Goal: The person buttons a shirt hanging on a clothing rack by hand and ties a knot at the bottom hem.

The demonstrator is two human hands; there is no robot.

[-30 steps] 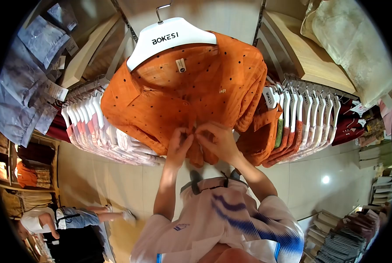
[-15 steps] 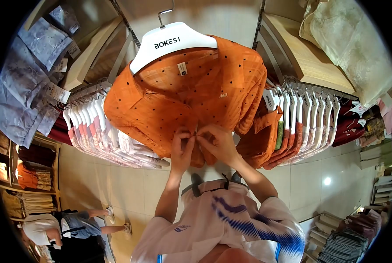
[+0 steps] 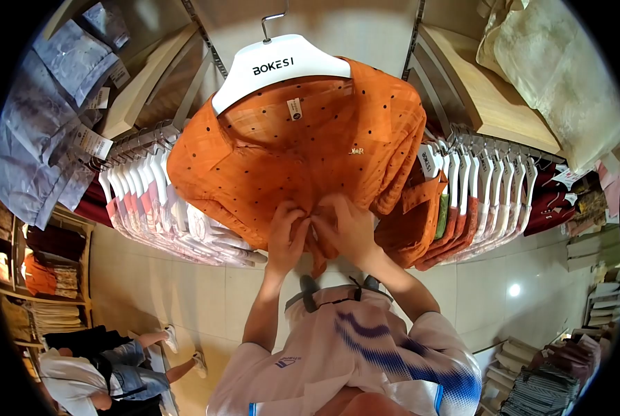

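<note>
An orange shirt with small dark dots [image 3: 296, 152] hangs in front of me on a white hanger [image 3: 282, 66] marked BOKESI. My left hand [image 3: 287, 236] and my right hand [image 3: 348, 229] meet at the lower middle of the shirt's front. Both pinch the fabric along the button strip, fingertips touching each other. A small white label sits inside the collar. The shirt's hem bunches below my fingers.
A rail of white hangers with pale shirts [image 3: 150, 201] runs at the left, another with orange and red clothes [image 3: 476, 194] at the right. Wooden shelves [image 3: 490, 90] stand above. Another person [image 3: 95, 374] crouches at the lower left on the tiled floor. Folded stacks [image 3: 546, 381] lie lower right.
My hands have drawn closer together on the shirt's front and gripped the fabric tighter. The hanger and shirt shifted slightly right. The other person moved lower in the view.
</note>
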